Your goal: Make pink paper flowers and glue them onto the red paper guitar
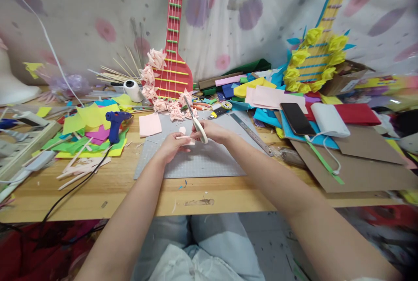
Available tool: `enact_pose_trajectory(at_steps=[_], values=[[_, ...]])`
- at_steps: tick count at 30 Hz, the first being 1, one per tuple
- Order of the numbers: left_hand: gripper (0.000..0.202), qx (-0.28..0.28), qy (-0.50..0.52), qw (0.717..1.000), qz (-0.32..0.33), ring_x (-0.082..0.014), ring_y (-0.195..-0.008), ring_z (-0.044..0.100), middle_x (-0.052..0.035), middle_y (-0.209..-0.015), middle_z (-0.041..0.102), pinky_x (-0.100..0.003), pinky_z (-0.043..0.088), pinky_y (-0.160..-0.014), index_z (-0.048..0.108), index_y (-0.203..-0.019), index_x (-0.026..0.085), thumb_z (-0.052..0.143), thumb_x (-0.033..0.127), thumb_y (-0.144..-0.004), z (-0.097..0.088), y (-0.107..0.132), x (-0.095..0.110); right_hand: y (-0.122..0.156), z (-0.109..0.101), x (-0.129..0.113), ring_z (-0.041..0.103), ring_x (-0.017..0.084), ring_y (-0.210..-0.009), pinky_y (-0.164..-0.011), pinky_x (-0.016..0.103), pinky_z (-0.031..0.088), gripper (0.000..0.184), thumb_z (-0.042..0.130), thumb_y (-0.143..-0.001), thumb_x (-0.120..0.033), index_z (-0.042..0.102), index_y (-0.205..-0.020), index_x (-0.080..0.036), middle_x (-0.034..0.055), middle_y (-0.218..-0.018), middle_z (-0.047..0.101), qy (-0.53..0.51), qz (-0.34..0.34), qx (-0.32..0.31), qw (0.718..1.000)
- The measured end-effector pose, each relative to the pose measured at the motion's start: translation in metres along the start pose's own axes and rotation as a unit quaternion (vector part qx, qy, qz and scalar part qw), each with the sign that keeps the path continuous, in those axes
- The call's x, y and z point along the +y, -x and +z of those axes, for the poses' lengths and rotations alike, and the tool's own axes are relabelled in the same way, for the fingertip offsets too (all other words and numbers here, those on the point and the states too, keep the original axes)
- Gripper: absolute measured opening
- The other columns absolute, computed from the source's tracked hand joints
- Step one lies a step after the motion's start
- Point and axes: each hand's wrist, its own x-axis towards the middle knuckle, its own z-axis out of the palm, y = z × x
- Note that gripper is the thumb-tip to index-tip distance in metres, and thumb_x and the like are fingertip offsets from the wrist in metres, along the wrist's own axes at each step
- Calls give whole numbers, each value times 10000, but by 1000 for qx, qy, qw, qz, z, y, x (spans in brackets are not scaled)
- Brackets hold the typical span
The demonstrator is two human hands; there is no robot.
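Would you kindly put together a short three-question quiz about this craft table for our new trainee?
1. True or false: the right hand holds the scissors over the grey cutting mat.
2. What does the left hand hold? A) a pale pink paper piece B) the blue glue gun C) the metal ruler
3. Fill in: the black phone lies to the ____ of the cutting mat.

Key
1. True.
2. A: the pale pink paper piece; the blue glue gun and metal ruler lie untouched.
3. Right.
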Motion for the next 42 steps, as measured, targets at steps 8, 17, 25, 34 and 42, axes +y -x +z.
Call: enact_pose_trajectory(at_steps=[8, 17, 25, 34, 42], values=[[227, 47, 73, 996, 9, -121, -645, 606, -67, -776, 670, -216, 527, -503, 651, -768, 119, 738, 213, -580, 3, 1, 5, -4, 15, 9, 490, 76, -481, -495, 216, 404, 325, 761, -495, -154, 490, -674, -176, -70, -532, 538, -85, -36, 162, 982], [150, 97, 93, 991, -6, -135, -693, 627, -56, -778, 662, -220, 526, -543, 643, -753, 135, 708, 213, -642, 25, 3, 16, 0, 32, 18, 490, 79, -476, -483, 208, 403, 361, 773, -546, -216, 465, -733, -187, -75, -521, 513, -240, -22, 265, 934], [134, 208, 55, 974, 66, -94, -565, 549, -4, -584, 588, -247, 499, -598, 576, -579, 126, 708, 151, -585, 24, -6, 19, 12, 16, 18, 512, 68, -491, -471, 176, 417, 263, 682, -754, -358, 503, -755, -165, -15, -602, 570, -202, 65, 156, 965], [123, 241, 263, 934, 15, -83, -588, 584, 20, -575, 540, -236, 521, -678, 542, -650, 139, 625, 90, -726, 20, -14, 46, 29, 1, -1, 538, 93, -513, -452, 186, 421, 428, 520, -819, -563, 551, -795, -136, 21, -616, 600, -21, 87, -100, 991], [127, 220, 262, 939, 21, -87, -582, 583, 9, -592, 564, -232, 532, -663, 549, -644, 133, 592, 57, -736, 28, -12, 43, 21, 9, -2, 514, 96, -495, -430, 193, 392, 453, 543, -777, -601, 549, -765, -148, 7, -578, 560, -34, 76, -89, 993]])
